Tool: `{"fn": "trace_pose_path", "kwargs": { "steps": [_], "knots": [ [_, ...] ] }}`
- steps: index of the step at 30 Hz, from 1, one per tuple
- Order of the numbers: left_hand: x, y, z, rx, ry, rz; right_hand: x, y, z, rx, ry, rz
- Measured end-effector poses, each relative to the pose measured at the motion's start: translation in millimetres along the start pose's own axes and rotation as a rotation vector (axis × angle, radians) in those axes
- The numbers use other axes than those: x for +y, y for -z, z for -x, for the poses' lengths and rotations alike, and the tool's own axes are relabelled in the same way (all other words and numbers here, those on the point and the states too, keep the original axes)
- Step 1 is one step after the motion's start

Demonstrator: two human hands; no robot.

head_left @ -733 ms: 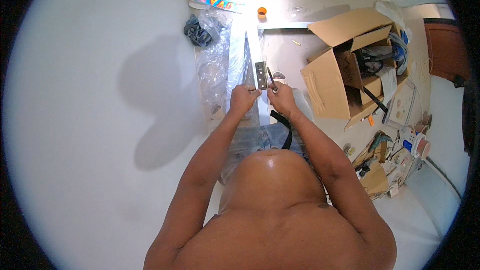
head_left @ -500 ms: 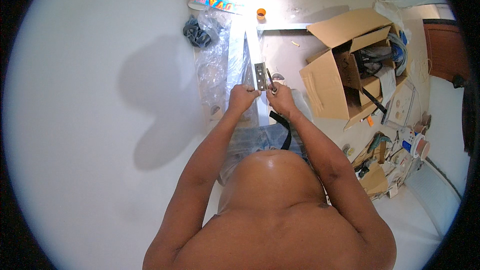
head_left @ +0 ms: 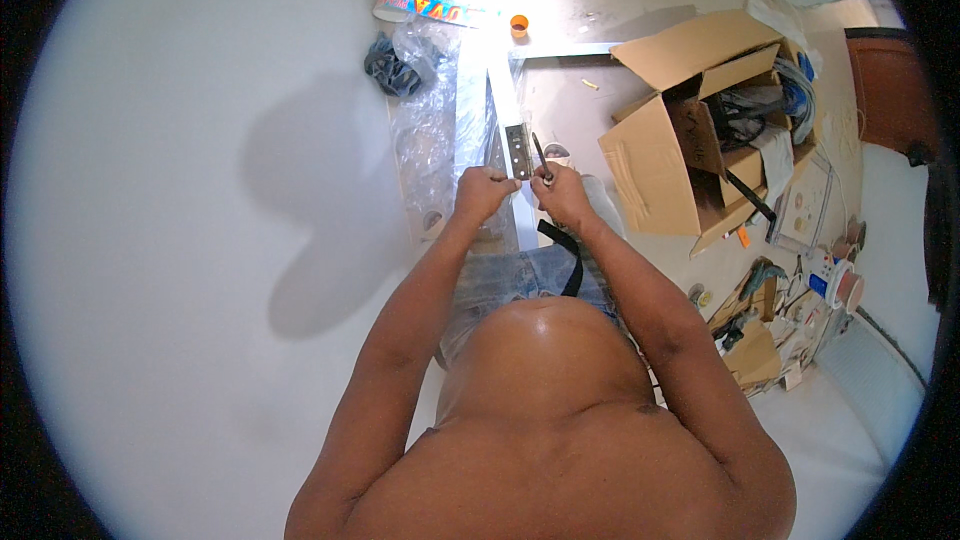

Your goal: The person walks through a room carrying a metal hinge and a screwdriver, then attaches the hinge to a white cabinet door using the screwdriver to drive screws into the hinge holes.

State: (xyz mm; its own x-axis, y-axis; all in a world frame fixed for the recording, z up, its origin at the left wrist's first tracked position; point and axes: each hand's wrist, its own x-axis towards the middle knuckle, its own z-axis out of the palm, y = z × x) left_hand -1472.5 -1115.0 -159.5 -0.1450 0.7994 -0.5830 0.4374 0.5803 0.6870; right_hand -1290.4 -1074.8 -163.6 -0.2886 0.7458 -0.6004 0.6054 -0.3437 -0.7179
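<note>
A metal butt hinge (head_left: pixel 518 150) with screw holes lies along a white frame bar (head_left: pixel 506 100) in front of me. My left hand (head_left: pixel 483 194) is closed at the hinge's near end, the thumb touching its lower edge; the other fingers are curled and partly hidden. Just right of the bar, my right hand (head_left: pixel 563 196) is closed around a thin dark rod-like tool (head_left: pixel 540 152), which points up and away beside the hinge. Its exact kind is too small to tell. The fingertips of both hands almost meet over the bar.
Crumpled clear plastic wrap (head_left: pixel 428 130) and a dark bag (head_left: pixel 391 68) lie left of the frame, by the wall. An orange cup (head_left: pixel 519 27) stands beyond. An open cardboard box (head_left: pixel 650 175) with cables is at right; scattered tools and scraps (head_left: pixel 755 340) lie nearer.
The view has shifted very slightly. Both hands stay at the hinge, and the dark tool has tilted a little further left at its tip.
</note>
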Motion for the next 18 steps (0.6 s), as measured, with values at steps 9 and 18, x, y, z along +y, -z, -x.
{"fn": "trace_pose_path", "kwargs": {
  "steps": [9, 18],
  "knots": [
    [-11, -2, -1, 0.009, -0.003, -0.026, 5, 36, 24, 0.067, -0.095, -0.341],
    [-39, 22, 29, -0.134, 0.258, 0.876, -3, 81, 58, -0.016, -0.222, -0.67]
  ]
}}
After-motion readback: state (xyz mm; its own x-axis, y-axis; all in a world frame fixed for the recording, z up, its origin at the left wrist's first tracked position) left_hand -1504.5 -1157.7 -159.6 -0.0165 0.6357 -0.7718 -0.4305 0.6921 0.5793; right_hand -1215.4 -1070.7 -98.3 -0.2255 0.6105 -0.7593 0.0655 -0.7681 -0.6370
